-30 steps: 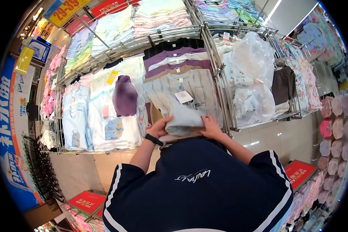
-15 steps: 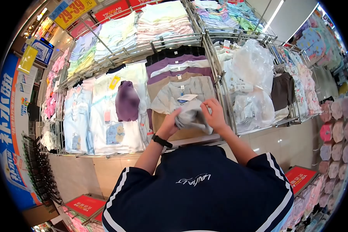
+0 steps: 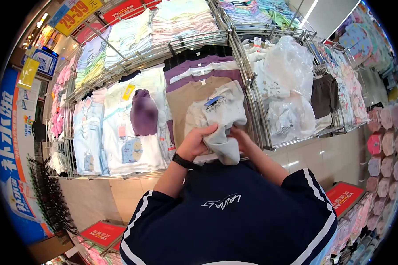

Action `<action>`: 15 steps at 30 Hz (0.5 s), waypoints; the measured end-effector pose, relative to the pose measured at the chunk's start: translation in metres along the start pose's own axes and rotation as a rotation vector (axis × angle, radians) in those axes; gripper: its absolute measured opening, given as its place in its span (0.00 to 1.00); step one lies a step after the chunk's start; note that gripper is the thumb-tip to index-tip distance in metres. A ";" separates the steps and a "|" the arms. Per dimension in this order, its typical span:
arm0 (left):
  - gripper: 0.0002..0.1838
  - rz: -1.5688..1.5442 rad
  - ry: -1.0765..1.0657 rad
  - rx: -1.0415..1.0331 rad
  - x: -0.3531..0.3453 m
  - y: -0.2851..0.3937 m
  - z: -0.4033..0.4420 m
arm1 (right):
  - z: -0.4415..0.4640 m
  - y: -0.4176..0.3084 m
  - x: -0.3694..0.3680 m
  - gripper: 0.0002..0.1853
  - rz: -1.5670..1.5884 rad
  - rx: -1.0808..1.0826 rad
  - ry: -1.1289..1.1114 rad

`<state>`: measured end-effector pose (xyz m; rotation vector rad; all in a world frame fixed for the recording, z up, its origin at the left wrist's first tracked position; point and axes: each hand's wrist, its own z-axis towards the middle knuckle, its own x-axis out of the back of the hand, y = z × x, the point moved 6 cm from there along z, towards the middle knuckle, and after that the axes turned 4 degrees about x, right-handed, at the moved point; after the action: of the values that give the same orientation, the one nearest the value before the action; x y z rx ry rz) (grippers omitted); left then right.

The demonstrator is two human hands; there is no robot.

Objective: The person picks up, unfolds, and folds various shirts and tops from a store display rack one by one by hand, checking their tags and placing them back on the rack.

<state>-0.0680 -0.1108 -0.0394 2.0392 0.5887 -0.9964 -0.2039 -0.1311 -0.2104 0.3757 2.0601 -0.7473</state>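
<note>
A light grey patterned T-shirt [image 3: 223, 108] is bunched up above a brown shirt [image 3: 180, 99], its lower part folded toward my body. My left hand [image 3: 198, 140], with a black band at the wrist, pinches the grey cloth, thumb on top. On the other side my right hand [image 3: 239, 138] is closed at a fold of the same T-shirt, fingertips partly hidden by cloth. A blue and white tag [image 3: 213, 101] lies on the grey fabric. Behind are overlapping purple, white and black shirts [image 3: 199, 53]. A rolled purple garment [image 3: 144, 112] rests to the left on white shirts [image 3: 139, 154].
Metal rails [image 3: 253, 97] divide the rack into sections. At the right, clear plastic bags [image 3: 292, 66] cover clothes beside dark shorts [image 3: 323, 95]. Folded pastel clothes [image 3: 183, 22] fill the upper tier. A red sign [image 3: 344, 196] stands low at the right.
The grey T-shirt has been lifted and turned, with its bunched part drawn nearer my body. My right hand has moved lower and in behind the cloth; my left hand still grips it.
</note>
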 end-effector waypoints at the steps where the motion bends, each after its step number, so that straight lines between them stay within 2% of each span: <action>1: 0.24 0.153 -0.004 -0.134 -0.001 0.010 0.000 | -0.002 -0.014 -0.021 0.30 0.161 -0.084 -0.093; 2: 0.24 0.141 0.009 -0.156 0.000 0.014 -0.002 | 0.013 -0.025 -0.004 0.29 0.091 0.034 -0.114; 4: 0.26 0.118 0.033 -0.197 -0.002 0.029 -0.008 | 0.009 -0.060 -0.037 0.25 -0.178 0.043 -0.040; 7: 0.29 0.011 -0.041 -0.176 -0.004 0.039 -0.016 | 0.009 -0.092 -0.085 0.22 -0.108 0.260 -0.126; 10: 0.31 0.096 -0.104 -0.124 0.002 0.030 -0.013 | -0.029 -0.120 -0.134 0.20 0.010 0.200 -0.052; 11: 0.31 0.148 -0.095 -0.086 0.006 0.021 -0.011 | -0.039 -0.125 -0.151 0.19 0.068 0.153 -0.173; 13: 0.28 0.299 0.004 -0.042 0.006 0.014 -0.014 | -0.046 -0.132 -0.150 0.19 -0.078 0.204 -0.101; 15: 0.27 0.223 0.126 -0.016 0.009 0.024 -0.021 | -0.054 -0.139 -0.152 0.19 -0.280 0.230 -0.019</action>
<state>-0.0376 -0.1073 -0.0276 2.1110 0.4201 -0.7343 -0.2258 -0.2024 -0.0111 0.2067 2.0369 -1.1582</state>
